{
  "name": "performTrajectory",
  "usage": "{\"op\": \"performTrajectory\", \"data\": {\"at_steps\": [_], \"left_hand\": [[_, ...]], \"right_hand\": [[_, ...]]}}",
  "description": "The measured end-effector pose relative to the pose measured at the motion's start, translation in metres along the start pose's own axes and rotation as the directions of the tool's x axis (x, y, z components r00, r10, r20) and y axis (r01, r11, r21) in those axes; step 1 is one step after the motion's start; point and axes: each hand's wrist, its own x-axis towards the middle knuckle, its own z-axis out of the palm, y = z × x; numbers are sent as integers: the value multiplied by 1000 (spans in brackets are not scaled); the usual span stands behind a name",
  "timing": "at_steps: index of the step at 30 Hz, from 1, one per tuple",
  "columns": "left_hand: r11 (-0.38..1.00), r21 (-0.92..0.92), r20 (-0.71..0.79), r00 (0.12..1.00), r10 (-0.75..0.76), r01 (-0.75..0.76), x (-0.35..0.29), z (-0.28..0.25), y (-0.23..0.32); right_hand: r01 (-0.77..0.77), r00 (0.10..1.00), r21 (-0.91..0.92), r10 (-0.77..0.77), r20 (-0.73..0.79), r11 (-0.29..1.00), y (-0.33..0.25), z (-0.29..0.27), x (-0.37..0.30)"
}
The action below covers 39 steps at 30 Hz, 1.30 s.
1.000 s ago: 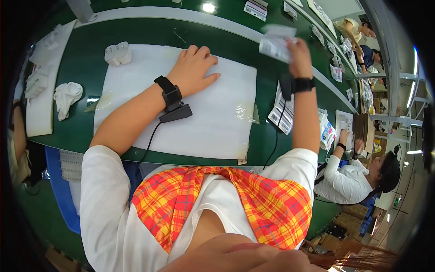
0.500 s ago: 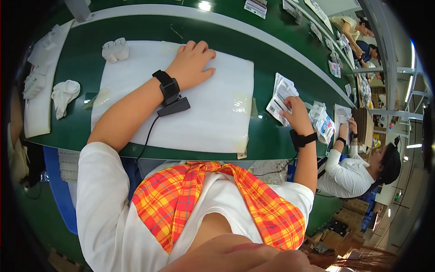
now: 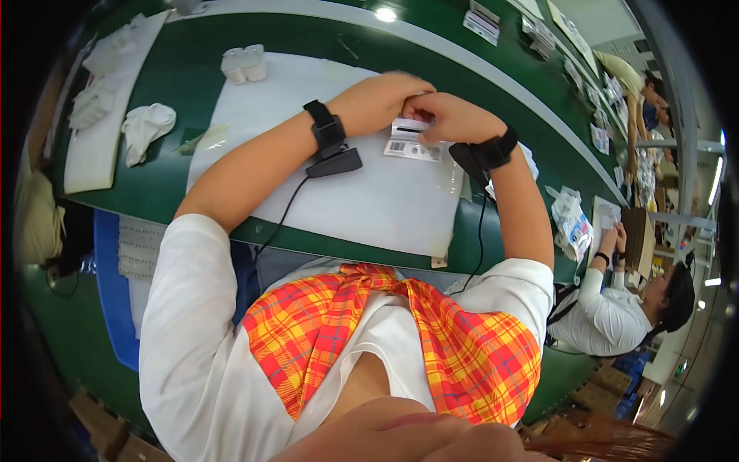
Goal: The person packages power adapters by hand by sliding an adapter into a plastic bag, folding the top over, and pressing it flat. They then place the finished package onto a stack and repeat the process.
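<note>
Over the upper middle of the white mat point(image 3: 362, 204), my two hands meet. My right hand point(image 3: 462, 122) is closed with its fingers bent, pinching a flat white printed card point(image 3: 412, 148) that carries a dark stripe and a barcode. My left hand point(image 3: 381, 102) reaches in from the left at the card's far edge, touching or nearly touching the right one. Its fingers are blurred and partly hidden, so their grip does not show. White plug-like blocks point(image 3: 243, 64) stand at the mat's far left corner.
A crumpled white cloth point(image 3: 148, 129) lies left of the mat, beside a pale board point(image 3: 94, 158) bearing white pieces. Right of my arm is a white and blue plastic package point(image 3: 570, 223). A co-worker point(image 3: 604, 308) sits farther right. A pale rail point(image 3: 531, 108) crosses behind.
My right hand has moved from the printed cards at the right onto the mat, bringing a card. My left hand has shifted right to meet it. The view has shifted slightly.
</note>
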Motion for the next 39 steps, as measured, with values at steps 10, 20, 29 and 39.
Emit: {"op": "performTrajectory", "data": {"at_steps": [10,20,29,39], "left_hand": [[912,408,323,942,-95,-49,-6,-8,-24],[868,487,431,892,-138,-101,-10,-14,-27],[795,584,409,906,-112,-165,-17,-8,2],[923,382,182,976,-120,42,2,30,34]], "right_hand": [[-57,996,-77,62,59,995,-15,18,14],[223,975,-115,-220,34,968,-3,44,-39],[25,999,-323,-33,-20,946,-47,76,-100],[223,822,460,88,-563,859,33,-134,65]]}}
